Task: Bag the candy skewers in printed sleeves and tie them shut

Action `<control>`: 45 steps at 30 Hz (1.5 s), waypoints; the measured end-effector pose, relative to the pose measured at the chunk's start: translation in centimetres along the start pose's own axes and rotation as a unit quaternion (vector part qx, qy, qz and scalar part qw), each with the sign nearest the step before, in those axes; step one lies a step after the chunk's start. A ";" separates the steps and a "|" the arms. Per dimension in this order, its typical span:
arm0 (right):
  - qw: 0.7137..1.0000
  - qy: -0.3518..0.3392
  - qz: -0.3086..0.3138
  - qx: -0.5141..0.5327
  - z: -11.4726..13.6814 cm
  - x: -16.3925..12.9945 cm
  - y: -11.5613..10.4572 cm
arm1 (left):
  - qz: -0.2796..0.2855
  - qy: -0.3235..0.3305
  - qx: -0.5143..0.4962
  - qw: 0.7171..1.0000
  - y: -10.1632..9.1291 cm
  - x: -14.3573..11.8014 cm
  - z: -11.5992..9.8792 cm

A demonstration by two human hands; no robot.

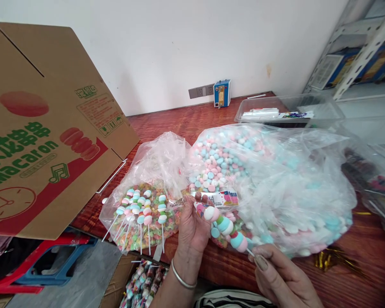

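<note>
Between my hands is a candy skewer (225,224) of pink, white and blue marshmallow pieces with green and red gummies between them. My right hand (277,273) pinches the lower end of its white stick. My left hand (194,229), palm up with a bangle on the wrist, has its fingers curled around a printed clear wrapper (223,199). The skewer's top end meets the wrapper by the left fingers; how far inside it is, I cannot tell. Left of my left hand, several finished candy skewers (144,207) lie on a bag of colourful gummies (131,237).
A large clear bag of pastel marshmallows (285,184) covers the table's right half. Behind it stands a clear plastic tub (288,105). A cardboard box (51,128) fills the left. Below the table edge, a carton (117,278) holds wrapped skewers. Gold ties (324,259) lie at right.
</note>
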State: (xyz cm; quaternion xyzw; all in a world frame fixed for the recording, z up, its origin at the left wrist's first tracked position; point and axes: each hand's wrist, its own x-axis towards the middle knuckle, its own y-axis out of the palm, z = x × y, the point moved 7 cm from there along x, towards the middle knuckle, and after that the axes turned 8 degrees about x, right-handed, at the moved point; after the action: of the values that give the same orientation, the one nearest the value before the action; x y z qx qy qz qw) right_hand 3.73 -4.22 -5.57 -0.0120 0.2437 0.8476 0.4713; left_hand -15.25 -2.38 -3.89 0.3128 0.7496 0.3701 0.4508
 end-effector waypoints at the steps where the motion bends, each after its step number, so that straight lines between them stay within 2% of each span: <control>1: 0.999 -0.017 -0.008 -0.027 0.5 0.1 -0.1 | 0.002 0.003 0.008 1.000 0.0 0.0 -0.1; 5: 0.978 -0.106 -0.022 -0.180 3.0 0.1 -0.3 | -0.010 0.037 0.058 0.998 -0.2 0.0 -0.5; 9: 0.947 -0.144 -0.015 -0.285 3.8 -0.1 -0.6 | -0.041 0.094 0.108 0.989 -0.5 0.0 -1.0; 14: 0.935 -0.167 -0.046 -0.310 4.4 -0.5 -1.1 | -0.029 0.116 0.142 0.983 -0.7 0.1 -1.2; 18: 0.929 -0.178 -0.053 -0.319 4.8 -0.6 -1.2 | 0.003 0.166 0.191 0.968 -0.2 -0.3 -1.7; 22: 0.924 -0.193 -0.075 -0.321 4.7 -0.8 -1.4 | 0.019 0.133 0.175 0.975 0.6 -0.7 -1.0; 25: 0.946 -0.160 -0.093 -0.266 3.9 -0.6 -1.6 | 0.048 0.095 0.145 0.984 1.7 -1.0 0.0; 27: 0.977 -0.095 -0.087 -0.168 2.6 -0.3 -1.4 | 0.072 0.074 0.146 0.984 2.4 -1.2 0.6; 29: 0.996 -0.012 -0.072 -0.042 1.0 0.1 -0.9 | 0.070 0.063 0.148 0.985 2.7 -1.2 0.9; 32: 0.992 0.073 -0.062 0.087 -0.5 0.4 -0.1 | 0.055 0.062 0.150 0.985 2.7 -1.2 1.2; 34: 0.989 0.084 -0.064 0.101 -0.6 0.5 -0.1 | 0.054 0.066 0.160 0.983 2.9 -1.2 1.3; 36: 0.995 0.054 -0.062 0.065 -0.1 0.6 -0.3 | 0.054 0.071 0.165 0.982 3.0 -1.2 1.5; 39: 0.995 -0.052 -0.063 -0.065 1.7 0.7 -0.8 | 0.052 0.071 0.158 0.984 3.1 -1.3 1.8; 42: 0.970 -0.146 -0.081 -0.178 3.2 0.5 -1.2 | 0.050 0.066 0.172 0.982 3.2 -1.5 2.4; 45: 0.946 -0.198 -0.099 -0.235 3.9 0.2 -1.5 | 0.056 0.056 0.193 0.978 3.5 -1.7 3.1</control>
State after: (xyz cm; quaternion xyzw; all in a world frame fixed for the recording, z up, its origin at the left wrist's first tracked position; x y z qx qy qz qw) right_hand 5.59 -1.72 -2.79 0.0214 -0.0632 0.8152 0.5753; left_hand -11.30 -1.08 -1.20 0.4144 0.8124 0.2601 0.3172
